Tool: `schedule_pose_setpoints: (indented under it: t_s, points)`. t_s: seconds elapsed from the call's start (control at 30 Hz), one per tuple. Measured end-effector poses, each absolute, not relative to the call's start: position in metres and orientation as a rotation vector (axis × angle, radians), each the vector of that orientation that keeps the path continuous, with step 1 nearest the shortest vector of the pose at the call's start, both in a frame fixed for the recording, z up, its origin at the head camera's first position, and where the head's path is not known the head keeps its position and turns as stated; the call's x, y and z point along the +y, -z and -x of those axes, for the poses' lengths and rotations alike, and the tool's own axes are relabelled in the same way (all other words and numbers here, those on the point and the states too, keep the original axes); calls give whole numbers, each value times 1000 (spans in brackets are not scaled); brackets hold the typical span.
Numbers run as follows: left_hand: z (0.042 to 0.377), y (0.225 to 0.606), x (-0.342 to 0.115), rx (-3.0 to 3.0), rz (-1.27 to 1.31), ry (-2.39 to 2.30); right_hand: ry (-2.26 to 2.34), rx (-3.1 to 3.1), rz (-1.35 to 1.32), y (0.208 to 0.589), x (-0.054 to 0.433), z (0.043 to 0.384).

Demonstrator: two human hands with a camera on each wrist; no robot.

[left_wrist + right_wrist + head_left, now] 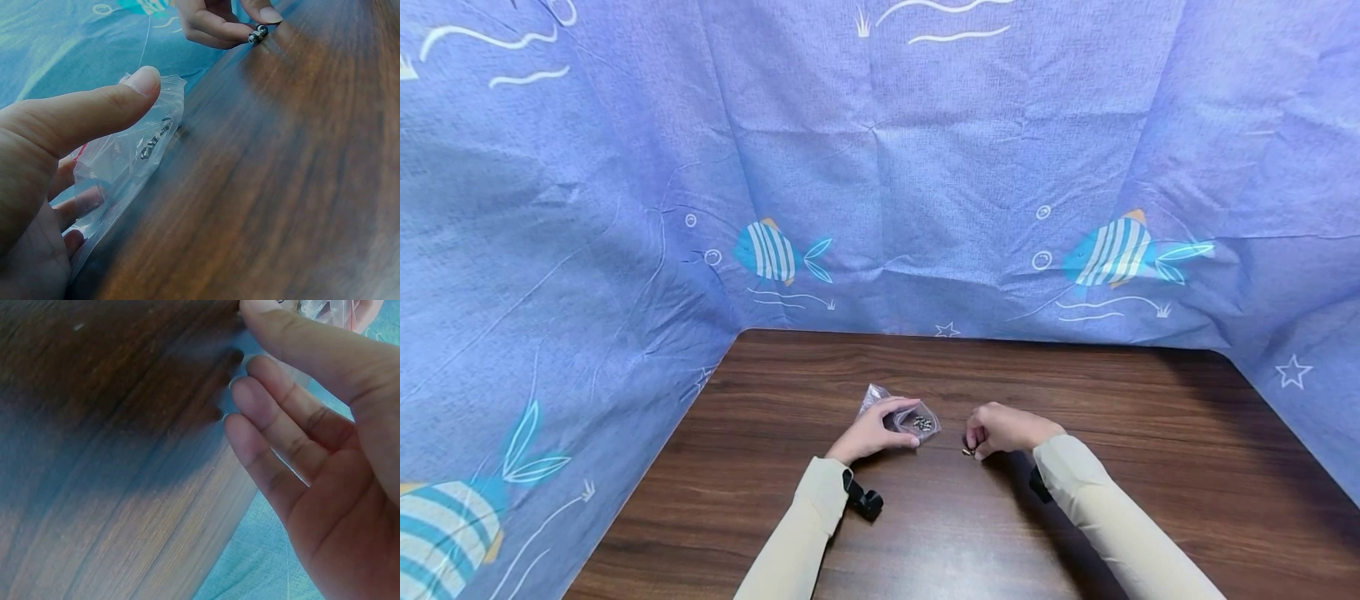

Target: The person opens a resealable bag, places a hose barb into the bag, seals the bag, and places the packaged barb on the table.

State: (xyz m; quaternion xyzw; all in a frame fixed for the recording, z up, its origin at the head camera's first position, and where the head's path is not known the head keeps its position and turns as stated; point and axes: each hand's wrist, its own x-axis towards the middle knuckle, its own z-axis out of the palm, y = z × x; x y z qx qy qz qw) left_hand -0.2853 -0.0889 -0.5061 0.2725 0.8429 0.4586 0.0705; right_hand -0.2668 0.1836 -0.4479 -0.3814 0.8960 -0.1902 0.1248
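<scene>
My left hand [880, 429] holds a clear plastic zip bag [934, 410], thumb on one side and fingers behind it. The left wrist view shows the bag's wall [112, 156] in front of some fingers, its mouth spread wide. Small shiny metal parts [922, 423], several of them, lie inside. To the right, my right hand [1003, 429] is low at the table, its thumb and index fingertip pinching a few small metal pieces [257, 34]. Its other fingers [253, 440] are bent and hold nothing; the right wrist view does not show the pieces.
Both hands work over a dark wood-grain table [1120, 467]. A blue cloth [940, 167] printed with fish hangs behind it and along the sides. Each wrist wears a black strap, with a small device [870, 505] on the left one.
</scene>
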Motion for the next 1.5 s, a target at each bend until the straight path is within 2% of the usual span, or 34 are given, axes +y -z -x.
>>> schedule_pose_setpoints:
  t_s: [1.0,1.5]
  points:
    - [285,505,-88,2550,-806,-1379,501,2614,1070,442,181,268]
    - [285,506,-88,2557,-813,-1380,458,2675,1204,437,177,278]
